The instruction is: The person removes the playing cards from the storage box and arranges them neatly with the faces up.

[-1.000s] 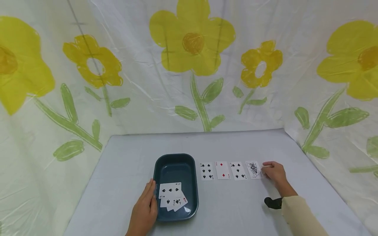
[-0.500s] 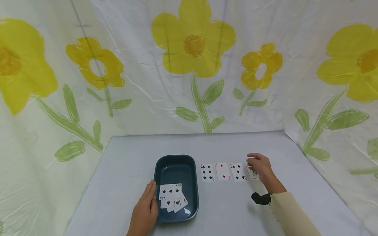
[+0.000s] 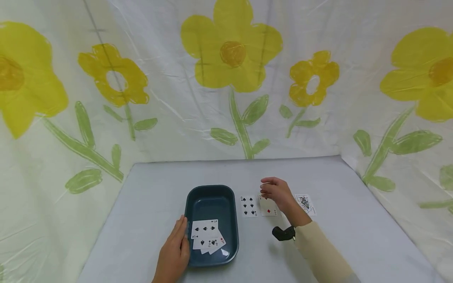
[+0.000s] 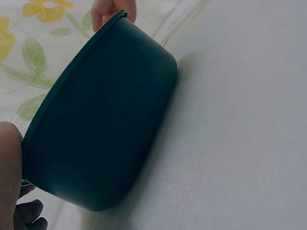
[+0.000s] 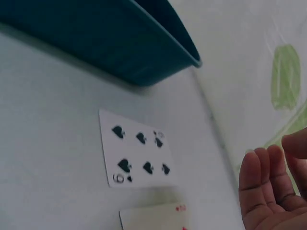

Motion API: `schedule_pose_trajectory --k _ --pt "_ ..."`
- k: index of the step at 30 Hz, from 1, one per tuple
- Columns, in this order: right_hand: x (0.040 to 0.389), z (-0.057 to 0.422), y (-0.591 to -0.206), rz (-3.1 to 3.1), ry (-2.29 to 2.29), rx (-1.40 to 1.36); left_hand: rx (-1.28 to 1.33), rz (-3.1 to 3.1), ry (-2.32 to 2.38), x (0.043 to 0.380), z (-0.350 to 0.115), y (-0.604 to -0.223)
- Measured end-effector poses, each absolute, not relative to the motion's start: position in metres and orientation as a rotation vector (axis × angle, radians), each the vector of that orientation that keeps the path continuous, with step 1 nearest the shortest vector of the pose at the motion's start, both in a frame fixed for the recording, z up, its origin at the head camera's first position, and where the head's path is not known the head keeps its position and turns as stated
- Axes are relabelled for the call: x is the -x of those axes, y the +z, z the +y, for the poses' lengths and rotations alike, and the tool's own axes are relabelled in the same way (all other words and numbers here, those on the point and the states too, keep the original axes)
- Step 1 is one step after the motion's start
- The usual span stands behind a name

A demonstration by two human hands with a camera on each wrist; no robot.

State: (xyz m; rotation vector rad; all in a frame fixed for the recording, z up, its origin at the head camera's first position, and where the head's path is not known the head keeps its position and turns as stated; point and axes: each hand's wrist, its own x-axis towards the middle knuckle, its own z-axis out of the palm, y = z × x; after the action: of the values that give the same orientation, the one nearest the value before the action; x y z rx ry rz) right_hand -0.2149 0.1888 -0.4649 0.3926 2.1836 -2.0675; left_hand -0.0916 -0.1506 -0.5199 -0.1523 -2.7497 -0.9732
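My left hand [image 3: 172,249] rests against the left side of a dark blue-green tray [image 3: 211,188], its fingers straight along the rim. Inside the tray, several playing cards [image 3: 205,228] overlap face up, a three of spades on top. My right hand [image 3: 277,192] hovers over the row of cards right of the tray, fingers loosely bent and holding nothing. Just below it lies the two of diamonds [image 3: 269,210]; beside that, nearer the tray, is the six of spades [image 5: 139,153]. A joker [image 3: 307,204] lies at the row's right end. The five of spades is hidden by my right hand and wrist.
A white cloth covers the table [image 3: 155,188]. Behind it and along the sides hang white sheets [image 3: 170,118] painted with yellow flowers. A black wrist device [image 3: 283,233] sticks out from the right sleeve [image 3: 320,247].
My right hand has moved left along the row, from beside the joker to over the two of diamonds, uncovering the joker. The left hand, tray and cards stay in place.
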Motion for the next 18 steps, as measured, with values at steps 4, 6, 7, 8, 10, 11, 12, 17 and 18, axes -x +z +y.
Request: schedule_pose_trajectory --k 4,6,7,8,10,11,12,17,18 --pt "0.217 0.167 -0.465 2.161 -2.082 -0.329 0.158 -2.751 -0.965 0.092 -0.151 -0.521" --pt "0.216 0.157 -0.465 2.151 -2.070 -0.271 0.156 -2.749 -0.958 0.092 -0.151 -0.521" --pt "0.216 0.152 -0.466 2.140 -2.062 -0.247 0.156 -2.748 -0.955 0.092 -0.151 -0.522" --pt "0.215 0.147 -0.466 2.134 -2.047 -0.219 0.154 -2.747 -0.952 0.092 -0.151 -0.522" --pt "0.214 0.137 -0.466 2.122 -2.023 -0.160 0.153 -2.746 -0.948 0.092 -0.152 -0.523" --pt "0.214 0.132 -0.466 2.119 -2.011 -0.127 0.152 -2.745 -0.949 0.092 -0.152 -0.523" --pt "0.214 0.128 -0.466 2.114 -2.004 -0.093 0.150 -2.745 -0.950 0.092 -0.152 -0.523" --pt "0.215 0.109 -0.464 2.087 -1.989 0.027 0.140 -2.742 -0.962 0.092 -0.150 -0.522" --pt "0.216 0.106 -0.464 2.082 -1.985 0.041 0.139 -2.743 -0.962 0.093 -0.150 -0.522"
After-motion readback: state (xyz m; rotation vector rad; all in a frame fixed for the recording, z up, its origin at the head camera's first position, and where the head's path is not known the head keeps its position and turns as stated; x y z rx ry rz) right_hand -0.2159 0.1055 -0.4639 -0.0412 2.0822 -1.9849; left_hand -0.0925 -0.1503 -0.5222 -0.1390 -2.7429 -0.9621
